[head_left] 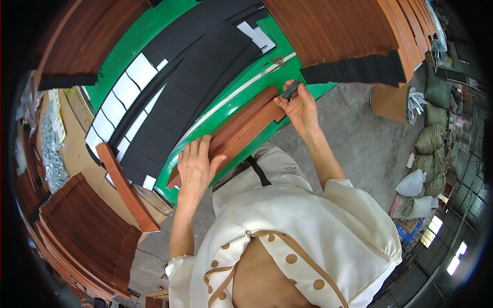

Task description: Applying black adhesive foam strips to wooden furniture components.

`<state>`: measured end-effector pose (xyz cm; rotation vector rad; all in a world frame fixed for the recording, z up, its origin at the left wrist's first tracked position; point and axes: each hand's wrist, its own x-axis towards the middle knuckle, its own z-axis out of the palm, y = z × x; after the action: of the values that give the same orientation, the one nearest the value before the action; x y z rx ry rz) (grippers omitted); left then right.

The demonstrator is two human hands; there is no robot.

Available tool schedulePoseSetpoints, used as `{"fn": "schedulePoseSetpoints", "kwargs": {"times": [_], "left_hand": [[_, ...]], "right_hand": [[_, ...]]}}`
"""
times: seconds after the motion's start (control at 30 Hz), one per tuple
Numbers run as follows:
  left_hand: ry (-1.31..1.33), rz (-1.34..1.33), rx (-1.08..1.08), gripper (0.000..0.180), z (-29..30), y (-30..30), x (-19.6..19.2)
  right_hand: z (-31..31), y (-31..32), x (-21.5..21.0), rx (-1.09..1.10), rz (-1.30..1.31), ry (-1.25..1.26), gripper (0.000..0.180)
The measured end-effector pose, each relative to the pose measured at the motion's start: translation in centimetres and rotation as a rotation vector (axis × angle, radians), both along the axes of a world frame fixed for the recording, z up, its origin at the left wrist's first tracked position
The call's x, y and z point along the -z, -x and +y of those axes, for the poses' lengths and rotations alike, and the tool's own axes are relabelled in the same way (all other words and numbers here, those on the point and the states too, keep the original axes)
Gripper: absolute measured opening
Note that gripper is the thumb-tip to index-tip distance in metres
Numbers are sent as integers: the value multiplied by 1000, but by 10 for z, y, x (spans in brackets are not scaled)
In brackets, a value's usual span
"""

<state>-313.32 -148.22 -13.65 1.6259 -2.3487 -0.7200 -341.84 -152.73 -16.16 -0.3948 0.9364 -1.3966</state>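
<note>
On the green tabletop [226, 114] in front of me lie reddish-brown wooden slats [246, 132], side by side and slanting up to the right. My left hand [193, 165] rests flat over their lower left end, thumb and fingers apart. At the upper right end, my right hand [299, 107] pinches a small black foam pad [291, 91] between thumb and fingers, just above the wood. Beyond the slats spreads a black foam sheet [190, 87] cut into rectangles. White backing [134, 77] shows where pieces are gone from it.
Stacks of brown slats with black ends stand at the far left [92, 36], far right [339, 31] and lower left [92, 226]. A single slat [126, 187] leans at the table's left end. On the concrete floor [354, 123] are a brown bin [387, 102] and several sacks [429, 138].
</note>
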Motion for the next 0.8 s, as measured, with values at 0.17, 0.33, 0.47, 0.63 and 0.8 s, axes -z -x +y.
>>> {"fn": "schedulePoseSetpoints", "kwargs": {"times": [0.17,0.33,0.47,0.63,0.8], "left_hand": [[240,-212,38,81,22,15,3],[404,-77,3,52,15,7,21],[624,-73,-51,22,0,-5,26],[564,-52,-173,25,11,7,-21],[188,62,-105,31,18,13,-8]], "right_hand": [[35,9,29,-1,-96,135,29],[96,27,47,-7,-189,232,27],[125,28,44,-1,-162,250,29],[150,41,47,34,-172,250,29],[162,44,49,24,-185,265,29]]}}
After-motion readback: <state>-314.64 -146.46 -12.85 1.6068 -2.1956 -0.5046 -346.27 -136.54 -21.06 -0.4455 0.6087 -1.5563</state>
